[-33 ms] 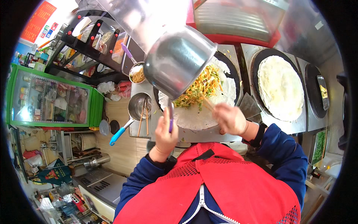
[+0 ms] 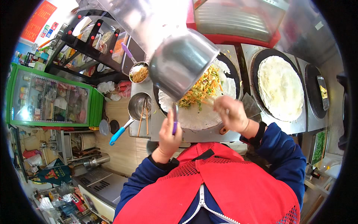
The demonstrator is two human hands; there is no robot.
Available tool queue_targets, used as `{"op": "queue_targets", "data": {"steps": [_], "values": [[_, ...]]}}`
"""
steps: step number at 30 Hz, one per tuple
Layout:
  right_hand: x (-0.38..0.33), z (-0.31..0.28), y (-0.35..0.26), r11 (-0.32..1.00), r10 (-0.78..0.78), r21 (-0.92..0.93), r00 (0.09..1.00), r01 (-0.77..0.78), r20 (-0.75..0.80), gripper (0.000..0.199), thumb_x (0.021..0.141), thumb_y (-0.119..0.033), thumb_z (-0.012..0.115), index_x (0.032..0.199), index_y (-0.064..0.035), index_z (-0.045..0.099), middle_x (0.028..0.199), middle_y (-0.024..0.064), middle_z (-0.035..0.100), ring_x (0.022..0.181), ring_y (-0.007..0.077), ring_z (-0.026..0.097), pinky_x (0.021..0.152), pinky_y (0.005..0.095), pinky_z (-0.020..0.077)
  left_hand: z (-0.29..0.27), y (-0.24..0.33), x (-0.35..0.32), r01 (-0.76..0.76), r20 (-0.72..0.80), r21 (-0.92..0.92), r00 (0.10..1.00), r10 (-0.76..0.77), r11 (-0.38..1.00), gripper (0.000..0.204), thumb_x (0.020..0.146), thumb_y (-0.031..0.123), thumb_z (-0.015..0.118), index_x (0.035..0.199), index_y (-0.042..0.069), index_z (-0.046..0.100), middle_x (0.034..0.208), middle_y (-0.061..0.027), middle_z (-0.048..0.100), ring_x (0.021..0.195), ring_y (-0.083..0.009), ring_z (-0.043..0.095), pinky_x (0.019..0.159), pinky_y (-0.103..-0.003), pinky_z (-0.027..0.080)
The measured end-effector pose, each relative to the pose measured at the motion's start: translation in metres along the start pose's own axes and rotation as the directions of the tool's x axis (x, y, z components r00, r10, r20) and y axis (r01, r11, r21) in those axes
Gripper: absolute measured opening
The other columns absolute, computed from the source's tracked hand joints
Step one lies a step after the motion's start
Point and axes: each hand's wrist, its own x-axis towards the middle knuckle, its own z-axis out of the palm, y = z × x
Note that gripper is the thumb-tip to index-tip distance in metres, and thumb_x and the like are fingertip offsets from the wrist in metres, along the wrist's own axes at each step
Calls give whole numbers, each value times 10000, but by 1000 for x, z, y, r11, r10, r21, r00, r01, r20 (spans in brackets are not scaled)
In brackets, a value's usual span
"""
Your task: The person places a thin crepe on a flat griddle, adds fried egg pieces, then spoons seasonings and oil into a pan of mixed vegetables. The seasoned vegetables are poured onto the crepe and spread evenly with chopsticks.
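My left hand (image 2: 169,139) is closed round the purple handle of a metal saucepan (image 2: 182,63). The pan is tipped on its side over a pale crepe (image 2: 199,119), which lies on a round black griddle (image 2: 234,72). A heap of shredded vegetables (image 2: 207,84) sits on the crepe by the pan's mouth, partly hidden behind the pan. Just right of the heap, my right hand (image 2: 232,115) is closed on a thin, light-coloured utensil (image 2: 209,100). Motion smears that utensil, so its kind is unclear.
A second crepe (image 2: 281,87) covers the griddle on the right. Left of me are a blue-handled saucepan (image 2: 136,106) with chopsticks (image 2: 147,119) and a purple-handled pan of noodles (image 2: 140,74). A metal scraper (image 2: 250,105) lies between the griddles. A green-framed cabinet (image 2: 52,97) stands farther left.
The tipped saucepan and my left hand have shifted slightly right. My right hand has moved a little right and away from me with its utensil. More noodles show in the pan behind.
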Motion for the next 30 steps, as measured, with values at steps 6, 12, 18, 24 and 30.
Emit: {"op": "queue_targets", "data": {"steps": [6,12,18,24,30], "values": [[64,-40,-21,761,502,551,849,-343,-165,137,980,-117,550,898,-8,532,756,92,637,627,154,665,554,248,540,18,-3,-14,223,148,-155,969,-200,963,638,845,-18,570,1444,-32,351,1218,-281,582,1073,-390,617,882,-361,489],[81,-16,0,839,354,543,785,-27,-508,107,946,-81,605,942,-6,528,814,131,675,682,192,688,615,285,561,7,-6,-4,337,203,-253,935,-290,907,727,851,-45,562,1507,19,254,871,-3,568,580,-55,453,538,-207,389],[56,4,13,840,316,543,805,8,-502,117,981,-108,551,1003,-6,498,826,122,657,714,186,677,666,298,566,-5,5,4,596,397,-603,801,-449,530,764,896,-82,493,1548,106,141,789,18,495,517,-31,420,461,-208,360],[48,-3,18,887,178,454,846,84,-503,109,992,-103,527,1013,1,507,825,123,665,729,186,682,673,307,568,-2,8,10,571,370,-587,820,-438,574,718,890,-35,534,1529,81,229,740,37,483,550,-38,456,498,-220,413],[45,-9,23,909,186,403,761,107,-621,77,974,-52,547,1009,7,511,819,108,651,723,155,654,676,274,543,4,11,17,545,375,-529,838,-397,651,737,887,-28,545,1534,94,214,689,36,482,542,-46,459,490,-239,418]]}}
